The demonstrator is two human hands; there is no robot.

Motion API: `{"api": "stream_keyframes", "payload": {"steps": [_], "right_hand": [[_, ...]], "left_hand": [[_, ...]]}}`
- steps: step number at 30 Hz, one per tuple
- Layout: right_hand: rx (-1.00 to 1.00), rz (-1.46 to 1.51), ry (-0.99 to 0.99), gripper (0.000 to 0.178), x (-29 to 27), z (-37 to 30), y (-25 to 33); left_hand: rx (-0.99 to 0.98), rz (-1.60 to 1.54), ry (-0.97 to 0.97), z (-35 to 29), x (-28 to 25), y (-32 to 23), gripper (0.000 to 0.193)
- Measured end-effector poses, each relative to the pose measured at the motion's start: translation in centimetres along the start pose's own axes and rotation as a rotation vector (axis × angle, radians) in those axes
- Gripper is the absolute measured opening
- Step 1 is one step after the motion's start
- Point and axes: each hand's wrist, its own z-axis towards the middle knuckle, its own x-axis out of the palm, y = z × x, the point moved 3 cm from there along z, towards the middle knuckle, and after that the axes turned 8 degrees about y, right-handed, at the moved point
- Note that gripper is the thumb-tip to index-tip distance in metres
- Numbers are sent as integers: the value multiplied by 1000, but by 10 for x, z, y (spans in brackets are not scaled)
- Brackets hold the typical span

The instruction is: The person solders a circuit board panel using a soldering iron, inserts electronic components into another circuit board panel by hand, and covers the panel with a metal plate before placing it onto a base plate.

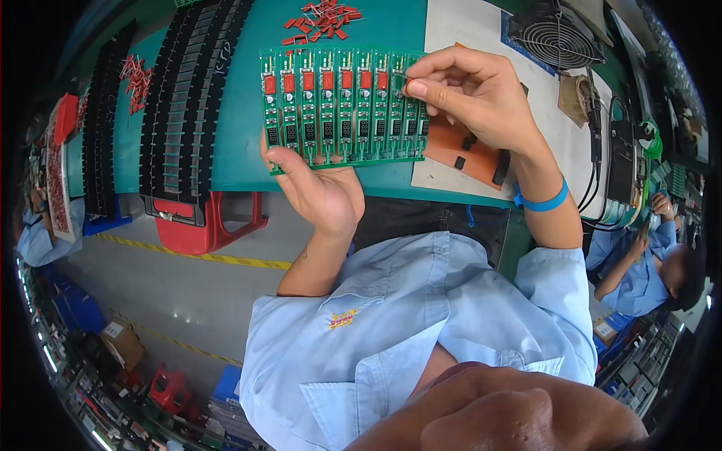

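In the head view, the left hand (320,184) grasps a green circuit board panel (336,105) by its lower left part, with the thumb on the face. The panel is over the front part of the teal tabletop (248,113), its face toward the camera. Seven red components (327,81) sit in a row across its upper half, with small black displays (329,131) lower down. The right hand (477,94) has its thumb and forefinger brought together at the panel's upper right (whether they pinch a small part, I cannot tell). A blue wristband (547,197) circles that wrist. Behind the panel lies a loose pile of red components (323,21); another red pile (137,79) lies to the left, between two black slotted racks (192,98). An orange mat (451,135) lies beneath the right hand, and a round-grilled fan (556,41) stands beyond it.
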Motion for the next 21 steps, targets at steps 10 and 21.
{"api": "stream_keyframes", "payload": {"steps": [10, 21], "right_hand": [[13, 32, -29, 13, 2, 0, 1], [19, 39, -8, 14, 1, 0, 1]], "left_hand": [[6, -12, 4, -1, 0, 1, 47], [22, -19, 17, -2, -2, 2, 46]]}}
